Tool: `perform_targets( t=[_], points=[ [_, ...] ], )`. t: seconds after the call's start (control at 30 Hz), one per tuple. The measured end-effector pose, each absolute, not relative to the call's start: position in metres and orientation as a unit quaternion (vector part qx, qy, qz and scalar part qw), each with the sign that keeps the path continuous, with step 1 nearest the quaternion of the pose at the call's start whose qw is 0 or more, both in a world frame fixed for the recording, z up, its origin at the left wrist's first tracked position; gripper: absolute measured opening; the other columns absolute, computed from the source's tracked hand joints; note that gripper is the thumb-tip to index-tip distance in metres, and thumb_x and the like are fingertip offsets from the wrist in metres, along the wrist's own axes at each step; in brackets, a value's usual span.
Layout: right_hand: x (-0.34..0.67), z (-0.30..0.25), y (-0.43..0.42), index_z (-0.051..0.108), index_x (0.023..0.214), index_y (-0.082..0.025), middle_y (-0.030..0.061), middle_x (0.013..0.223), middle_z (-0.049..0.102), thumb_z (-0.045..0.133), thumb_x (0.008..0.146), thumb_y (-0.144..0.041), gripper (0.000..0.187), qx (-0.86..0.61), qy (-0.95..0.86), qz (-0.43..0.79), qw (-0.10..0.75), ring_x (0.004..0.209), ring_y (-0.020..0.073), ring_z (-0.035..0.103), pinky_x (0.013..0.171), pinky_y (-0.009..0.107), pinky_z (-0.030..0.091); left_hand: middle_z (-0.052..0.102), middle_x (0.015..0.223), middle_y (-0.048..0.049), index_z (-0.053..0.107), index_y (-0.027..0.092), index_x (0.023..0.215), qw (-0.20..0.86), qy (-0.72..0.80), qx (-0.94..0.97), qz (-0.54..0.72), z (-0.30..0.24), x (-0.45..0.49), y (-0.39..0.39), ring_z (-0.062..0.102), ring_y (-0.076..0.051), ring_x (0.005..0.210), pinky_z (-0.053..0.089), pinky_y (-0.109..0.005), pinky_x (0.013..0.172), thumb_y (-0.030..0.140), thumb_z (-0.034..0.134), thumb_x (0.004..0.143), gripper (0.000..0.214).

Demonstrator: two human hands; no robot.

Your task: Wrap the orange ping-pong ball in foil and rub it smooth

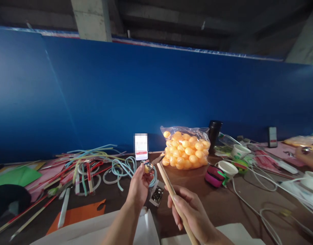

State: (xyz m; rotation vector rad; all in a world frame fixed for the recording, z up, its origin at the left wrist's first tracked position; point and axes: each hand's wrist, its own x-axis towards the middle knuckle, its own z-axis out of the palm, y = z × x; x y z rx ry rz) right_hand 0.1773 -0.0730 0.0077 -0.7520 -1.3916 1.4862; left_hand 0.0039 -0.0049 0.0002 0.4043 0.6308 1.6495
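Note:
My left hand is raised over the brown table, its fingertips pinched on a small shiny round ball. My right hand is closed around a long wooden stick that slants up and to the left. The stick's top end sits close beside the shiny ball. Just below the two hands lies a small open box of dark metal bits.
A clear bag of orange balls stands behind. Coloured tubes and straws sprawl at the left beside green and orange paper. Paper cups, a pink pouch, a dark cup, white cables and another person's hand are at the right.

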Motion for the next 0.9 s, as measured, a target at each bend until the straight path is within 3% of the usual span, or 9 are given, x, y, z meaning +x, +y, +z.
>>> perform_targets(
  t=[0.33,0.6,0.83,0.9],
  points=[
    [0.1740,0.0073,-0.0722,0.058,0.080,-0.014,0.0023,0.077,0.060,0.054,0.094,-0.043,0.033,-0.339,-0.588,0.602,0.421,0.037,0.0025,0.045,0.035,0.016,0.031,0.065,0.086,-0.0054,0.067,0.015,0.104,0.616,0.278,0.186,0.714,0.0012,0.0040,-0.0051,0.059,-0.010,0.066,0.051,-0.021,0.060,0.029,0.068,0.080,0.028],
    [0.1775,0.0076,-0.0737,0.058,0.082,-0.015,0.0021,0.079,0.059,0.055,0.094,-0.041,0.030,-0.303,-0.567,0.606,0.468,0.039,0.0026,0.044,0.037,0.017,0.033,0.062,0.080,-0.0024,0.066,0.016,0.107,0.621,0.264,0.198,0.711,0.0005,0.0038,-0.0056,0.058,-0.010,0.063,0.049,-0.020,0.058,0.033,0.070,0.079,0.033],
    [0.1713,0.0114,-0.0741,0.058,0.080,-0.014,-0.0028,0.056,0.054,0.056,0.092,-0.045,0.033,-0.352,-0.592,0.592,0.418,0.035,0.0044,0.042,0.035,0.016,0.030,0.065,0.086,-0.0049,0.067,0.015,0.101,0.617,0.286,0.194,0.707,-0.0002,0.0034,-0.0047,0.058,-0.010,0.066,0.050,-0.020,0.059,0.031,0.070,0.079,0.028],
    [0.1715,0.0122,-0.0752,0.059,0.081,-0.014,-0.0001,0.065,0.059,0.057,0.091,-0.046,0.034,-0.346,-0.587,0.593,0.429,0.036,0.0034,0.042,0.035,0.016,0.030,0.064,0.084,-0.0045,0.068,0.015,0.099,0.614,0.284,0.197,0.709,-0.0001,0.0034,-0.0045,0.058,-0.010,0.066,0.050,-0.020,0.060,0.032,0.070,0.079,0.027]
  ],
)
